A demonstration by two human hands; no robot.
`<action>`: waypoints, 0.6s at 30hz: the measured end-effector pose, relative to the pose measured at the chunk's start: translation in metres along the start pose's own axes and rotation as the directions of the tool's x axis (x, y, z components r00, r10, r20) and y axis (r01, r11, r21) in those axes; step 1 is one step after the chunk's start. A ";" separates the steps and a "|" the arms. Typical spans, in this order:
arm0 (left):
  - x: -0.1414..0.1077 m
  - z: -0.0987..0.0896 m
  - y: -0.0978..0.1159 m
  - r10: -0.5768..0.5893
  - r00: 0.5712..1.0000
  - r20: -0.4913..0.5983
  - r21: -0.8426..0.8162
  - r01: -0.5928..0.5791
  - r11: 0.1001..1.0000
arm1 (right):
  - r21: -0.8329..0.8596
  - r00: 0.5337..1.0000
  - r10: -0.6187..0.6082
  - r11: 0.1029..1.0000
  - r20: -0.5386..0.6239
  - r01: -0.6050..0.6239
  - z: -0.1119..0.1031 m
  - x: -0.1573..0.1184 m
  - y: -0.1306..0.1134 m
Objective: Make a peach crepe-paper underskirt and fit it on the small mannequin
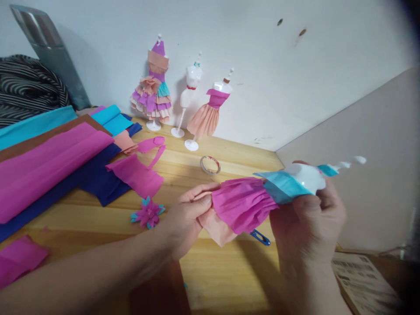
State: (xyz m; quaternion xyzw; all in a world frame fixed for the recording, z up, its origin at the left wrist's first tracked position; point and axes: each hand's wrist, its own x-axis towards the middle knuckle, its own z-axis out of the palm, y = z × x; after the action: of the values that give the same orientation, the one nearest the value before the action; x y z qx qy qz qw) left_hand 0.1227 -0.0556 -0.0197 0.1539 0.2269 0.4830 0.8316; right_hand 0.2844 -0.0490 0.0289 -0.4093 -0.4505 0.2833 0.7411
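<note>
My right hand (308, 218) is wrapped round the upper body of a small white dress form (306, 175), held tilted almost on its side above the table. The form wears a blue paper bodice (285, 183) and a gathered magenta paper skirt (246, 203), with a peach paper layer (218, 227) showing below the magenta one. My left hand (190, 210) pinches the skirt's lower edge between thumb and fingers. The form's stand is hidden behind the skirt and hand. Partly covered beneath the skirt is a blue-handled tool (260, 237), probably scissors.
Three dress forms stand against the wall: one in a ruffled dress (157, 87), one bare (193, 78), one in a peach skirt (205, 120). A tape roll (210, 165), a paper flower (148, 213) and magenta scraps (141, 175) lie about. Folded coloured paper (49, 162) covers the left.
</note>
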 end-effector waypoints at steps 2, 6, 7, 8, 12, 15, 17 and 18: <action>0.000 0.000 0.000 -0.016 1.000 0.004 -0.002 0.016 1.000 | 0.002 1.000 0.005 1.000 -0.007 -0.005 0.000 0.000 -0.001; -0.002 0.001 0.003 -0.046 0.999 0.026 -0.045 0.047 0.998 | -0.012 1.000 -0.001 1.000 -0.026 0.001 0.001 0.000 -0.002; -0.003 0.002 0.004 -0.057 0.997 0.049 -0.057 0.060 0.997 | -0.019 1.000 -0.005 1.000 -0.028 0.004 0.001 0.000 -0.002; -0.004 0.003 0.005 -0.063 0.995 0.072 -0.061 0.068 0.996 | -0.025 1.000 -0.009 1.000 -0.029 0.008 0.001 0.000 -0.003; -0.007 0.006 0.007 -0.058 0.996 0.067 0.007 0.057 0.998 | -0.032 1.000 -0.015 0.999 -0.027 0.014 0.002 -0.001 -0.002; -0.005 0.005 0.008 -0.075 0.995 0.065 -0.017 0.077 0.997 | -0.035 1.000 -0.010 0.999 -0.017 0.009 0.001 0.000 -0.001; -0.003 0.002 0.008 -0.110 0.991 0.074 -0.067 0.115 0.991 | -0.040 1.000 -0.014 0.999 -0.022 0.013 0.000 0.000 -0.001; -0.002 0.001 0.009 -0.125 0.989 0.076 -0.083 0.131 0.988 | -0.041 0.999 -0.019 0.999 -0.028 0.018 -0.001 0.001 -0.001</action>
State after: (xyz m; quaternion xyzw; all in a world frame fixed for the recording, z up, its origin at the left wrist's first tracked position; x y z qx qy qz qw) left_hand 0.1163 -0.0529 -0.0143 0.1193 0.1855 0.4324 0.8743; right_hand 0.2854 -0.0493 0.0303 -0.4241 -0.4492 0.2614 0.7417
